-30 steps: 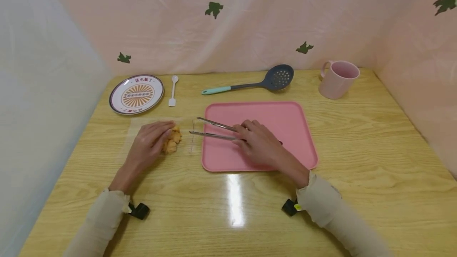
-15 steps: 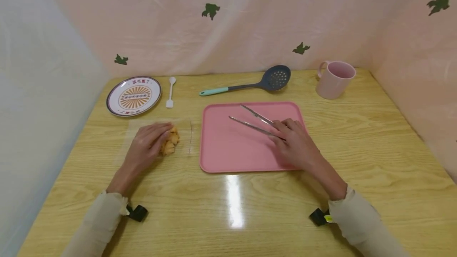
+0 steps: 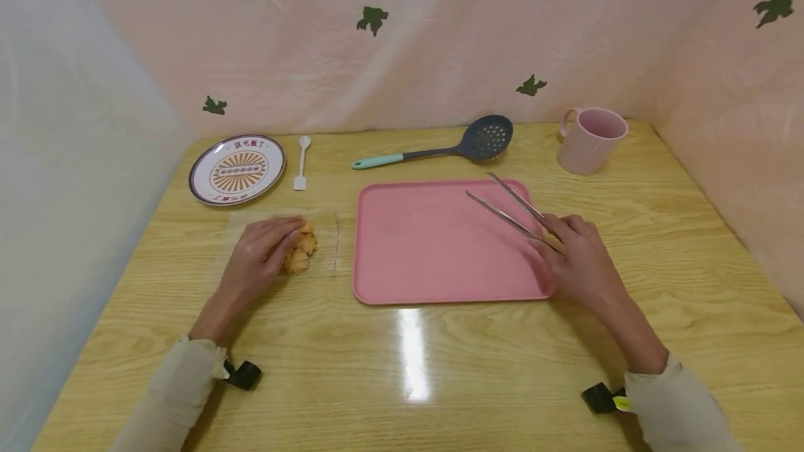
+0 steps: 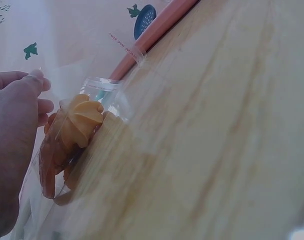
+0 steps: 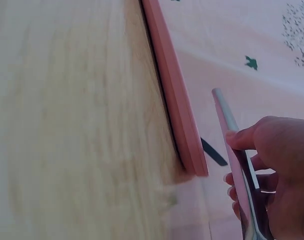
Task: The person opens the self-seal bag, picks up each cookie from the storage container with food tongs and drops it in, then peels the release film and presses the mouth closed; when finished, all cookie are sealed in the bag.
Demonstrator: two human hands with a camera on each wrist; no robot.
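My left hand [image 3: 254, 253] is at the left of the table, its thumb and fingertips pinching the clear plastic bag [image 3: 326, 239]. Inside the bag lie golden swirled cookies [image 4: 79, 122], partly hidden by the hand in the head view. My right hand [image 3: 584, 260] grips metal tongs [image 3: 500, 215] over the right edge of the pink tray [image 3: 414, 250]. The arms of the tongs stand apart with nothing between them, tips pointing to the back left. In the right wrist view, thumb and fingers wrap the tongs [image 5: 226, 115].
Along the back stand a patterned plate [image 3: 237, 169], a small white spoon [image 3: 302, 164], a slotted skimmer [image 3: 484, 141] with a mint handle, and a pink mug [image 3: 590, 141]. Fabric walls enclose the wooden table [image 3: 352, 368] at the back and sides.
My right hand has carried the tongs rightward, from beside the bag across the tray to its right edge. The left hand and the bag of cookies have stayed in place.
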